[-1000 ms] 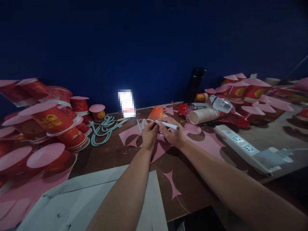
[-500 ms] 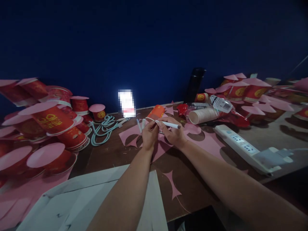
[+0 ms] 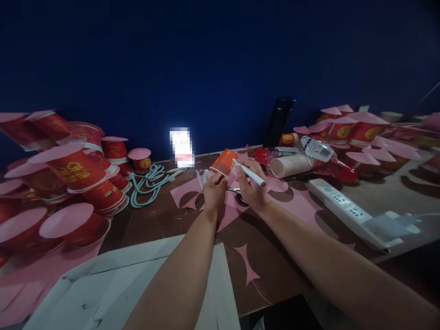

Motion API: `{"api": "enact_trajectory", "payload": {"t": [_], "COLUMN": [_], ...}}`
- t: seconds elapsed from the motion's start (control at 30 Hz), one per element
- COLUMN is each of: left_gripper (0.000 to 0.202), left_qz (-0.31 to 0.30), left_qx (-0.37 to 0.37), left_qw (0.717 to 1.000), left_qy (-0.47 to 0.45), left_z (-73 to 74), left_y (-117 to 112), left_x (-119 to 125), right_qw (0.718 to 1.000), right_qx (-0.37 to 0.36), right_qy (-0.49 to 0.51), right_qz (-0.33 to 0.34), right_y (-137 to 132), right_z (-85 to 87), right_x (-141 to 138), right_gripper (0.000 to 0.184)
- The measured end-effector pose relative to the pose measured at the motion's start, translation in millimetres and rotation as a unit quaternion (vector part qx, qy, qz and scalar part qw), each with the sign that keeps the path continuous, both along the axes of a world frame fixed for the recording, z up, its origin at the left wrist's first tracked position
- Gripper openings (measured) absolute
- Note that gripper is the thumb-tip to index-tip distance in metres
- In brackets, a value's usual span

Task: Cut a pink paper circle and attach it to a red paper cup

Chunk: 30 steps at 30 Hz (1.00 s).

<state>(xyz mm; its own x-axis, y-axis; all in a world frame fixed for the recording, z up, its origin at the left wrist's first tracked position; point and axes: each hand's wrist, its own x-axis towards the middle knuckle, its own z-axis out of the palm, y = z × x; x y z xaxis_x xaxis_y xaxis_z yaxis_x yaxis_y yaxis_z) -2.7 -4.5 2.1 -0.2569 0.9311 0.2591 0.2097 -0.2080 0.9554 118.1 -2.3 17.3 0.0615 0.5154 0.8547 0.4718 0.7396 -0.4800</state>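
My left hand (image 3: 213, 192) is closed on the rim of a red paper cup (image 3: 223, 162) that lies tilted over pink paper scraps (image 3: 192, 191) on the brown table (image 3: 158, 224). My right hand (image 3: 252, 188) grips a white pen (image 3: 250, 173), whose near end touches the cup's side by the rim. Both hands meet at the middle of the table, just in front of the cup. A dark scissors handle (image 3: 239, 197) peeks out under my right hand.
Piles of red cups capped with pink discs (image 3: 74, 172) fill the left side and others (image 3: 347, 128) the far right. A sleeve of plain paper cups (image 3: 290, 165), a white power strip (image 3: 347, 208), a coiled teal cable (image 3: 147, 183), a dark bottle (image 3: 278, 120) and a white board (image 3: 113, 288) surround the hands.
My right hand has swung the pen from lying level to slanting, its end raised onto the cup's side. The cup has tipped up slightly in my left hand.
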Motion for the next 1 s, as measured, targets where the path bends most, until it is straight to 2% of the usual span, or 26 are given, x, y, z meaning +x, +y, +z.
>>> {"api": "enact_trajectory", "payload": {"t": [0.17,0.3,0.5,0.63,0.77,0.93,1.0], "left_gripper": [0.015,0.015,0.015,0.015,0.010,0.011,0.012], "left_qz": [-0.022,-0.030,-0.027,-0.032,-0.022,-0.017,-0.017], "left_qx": [-0.005,-0.027,-0.007,-0.008,-0.001,0.016,0.034], "left_qw": [1.000,0.999,0.999,0.999,1.000,0.998,0.997], "left_qy": [0.002,-0.020,-0.023,-0.020,0.003,0.057,0.067], "left_z": [1.8,3.7,-2.3,-5.8,-6.3,-5.3,-5.0], "left_y": [-1.5,-2.5,1.0,2.2,2.0,-0.2,-1.1], "left_x": [-0.6,1.4,3.2,4.3,4.9,5.2,5.5], "right_qw": [1.000,0.999,0.997,0.996,0.997,0.996,0.996], "right_qx": [0.011,-0.009,-0.041,-0.037,-0.021,-0.028,-0.036], "right_qy": [-0.018,-0.044,-0.058,-0.075,-0.070,-0.071,-0.063], "right_qz": [0.010,0.027,0.035,0.032,0.021,0.054,0.045], "right_y": [0.7,-1.6,-3.2,-1.8,0.1,-1.1,-1.2], "right_z": [-1.1,0.0,0.3,0.6,1.4,3.3,3.4], "right_x": [0.3,-2.1,-2.4,-2.1,-1.8,-2.1,-1.7], "right_gripper": [0.024,0.021,0.022,0.022,0.021,0.021,0.022]}}
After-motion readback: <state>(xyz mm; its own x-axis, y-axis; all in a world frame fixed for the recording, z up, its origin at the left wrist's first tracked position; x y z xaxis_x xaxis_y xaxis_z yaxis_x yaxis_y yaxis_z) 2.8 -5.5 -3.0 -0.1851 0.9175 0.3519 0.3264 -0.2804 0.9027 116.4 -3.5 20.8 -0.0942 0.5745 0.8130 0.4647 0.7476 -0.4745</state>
